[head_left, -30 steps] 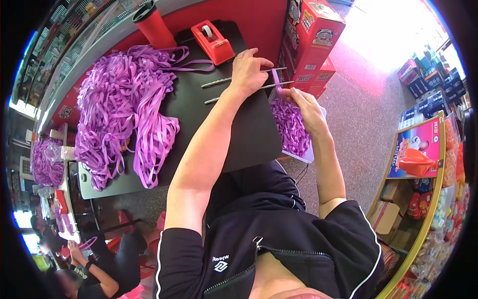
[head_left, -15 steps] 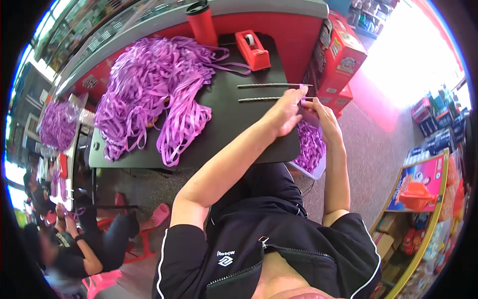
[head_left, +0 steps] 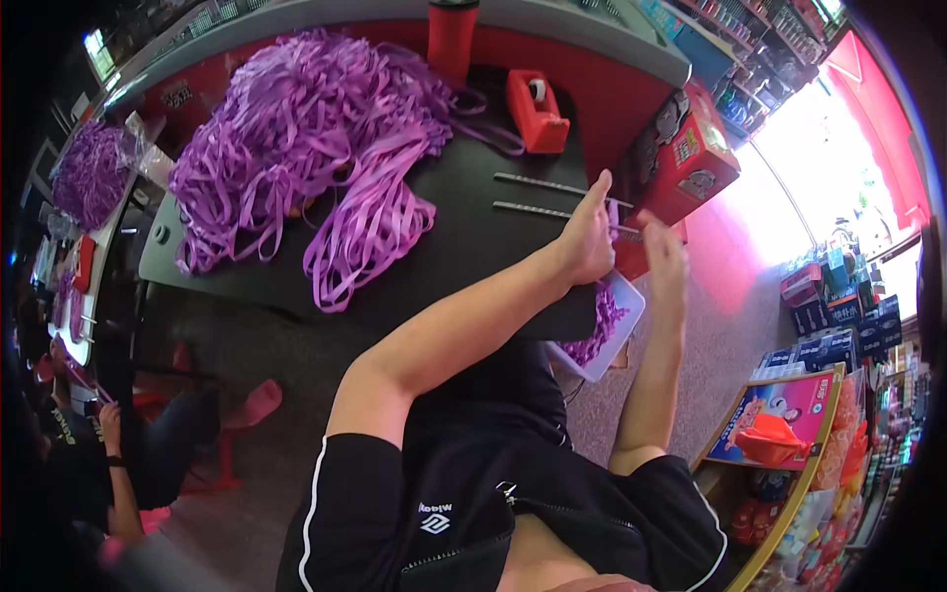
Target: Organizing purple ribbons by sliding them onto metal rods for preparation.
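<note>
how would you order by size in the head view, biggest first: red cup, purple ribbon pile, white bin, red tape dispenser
1. Purple ribbon pile
2. White bin, partly hidden
3. Red tape dispenser and red cup: too alike to rank

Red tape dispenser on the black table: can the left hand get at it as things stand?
Probably yes: the left hand is by the two thin metal rods, and the red tape dispenser stands beyond them on the black table, with nothing tall visible between.
</note>
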Demonstrator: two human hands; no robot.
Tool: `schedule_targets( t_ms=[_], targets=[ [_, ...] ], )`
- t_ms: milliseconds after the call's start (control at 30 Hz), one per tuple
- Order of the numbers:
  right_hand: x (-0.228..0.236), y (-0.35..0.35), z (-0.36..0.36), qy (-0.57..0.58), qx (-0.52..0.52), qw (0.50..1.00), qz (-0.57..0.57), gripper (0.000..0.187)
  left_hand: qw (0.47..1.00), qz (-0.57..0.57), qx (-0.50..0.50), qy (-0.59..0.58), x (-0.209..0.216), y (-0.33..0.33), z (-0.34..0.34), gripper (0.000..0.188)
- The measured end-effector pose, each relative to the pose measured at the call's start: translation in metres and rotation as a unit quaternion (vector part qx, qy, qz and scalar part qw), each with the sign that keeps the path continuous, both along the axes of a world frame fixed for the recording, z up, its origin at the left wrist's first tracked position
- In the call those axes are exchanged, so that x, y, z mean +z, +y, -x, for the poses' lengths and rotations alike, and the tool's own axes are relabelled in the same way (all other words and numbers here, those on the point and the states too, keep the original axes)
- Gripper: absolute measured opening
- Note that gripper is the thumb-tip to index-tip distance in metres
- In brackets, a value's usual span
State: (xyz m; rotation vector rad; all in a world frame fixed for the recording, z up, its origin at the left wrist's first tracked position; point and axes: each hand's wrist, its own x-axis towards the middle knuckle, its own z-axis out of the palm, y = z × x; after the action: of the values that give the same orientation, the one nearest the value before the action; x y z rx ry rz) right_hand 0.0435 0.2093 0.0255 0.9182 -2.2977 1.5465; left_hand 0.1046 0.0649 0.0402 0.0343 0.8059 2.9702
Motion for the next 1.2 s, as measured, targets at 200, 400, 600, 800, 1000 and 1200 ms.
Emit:
schedule_targets(
  t_ms=[200,400,600,800,1000,1200],
  targets=[
    [0.083,-0.092,0.025,-0.004,0.103,0.994,-0.047,0.026,1.000,-0.022,-0.003,-0.016,-0.011,-0.006,0.004,0.103],
    [0.056,-0.181,0.125,-0.113,0.132,0.971,-0.162,0.034,1.000,-0.017,-0.009,0.016,-0.010,0.001,0.010,0.098],
    [0.063,-0.207,0.123,-0.272,0.118,0.935,-0.192,0.031,0.998,-0.024,-0.015,0.054,-0.005,-0.003,-0.001,0.098],
    [0.066,-0.206,0.135,-0.346,0.110,0.921,-0.144,0.025,0.996,-0.036,-0.037,0.076,-0.003,-0.003,-0.001,0.098],
    [0.083,-0.188,0.121,-0.374,0.127,0.910,-0.128,0.021,0.999,-0.038,-0.019,0.017,-0.004,-0.007,0.002,0.099],
    [0.066,-0.169,0.108,-0.379,0.104,0.906,-0.155,0.023,0.998,-0.034,-0.024,0.036,-0.009,-0.003,0.006,0.100]
  ],
)
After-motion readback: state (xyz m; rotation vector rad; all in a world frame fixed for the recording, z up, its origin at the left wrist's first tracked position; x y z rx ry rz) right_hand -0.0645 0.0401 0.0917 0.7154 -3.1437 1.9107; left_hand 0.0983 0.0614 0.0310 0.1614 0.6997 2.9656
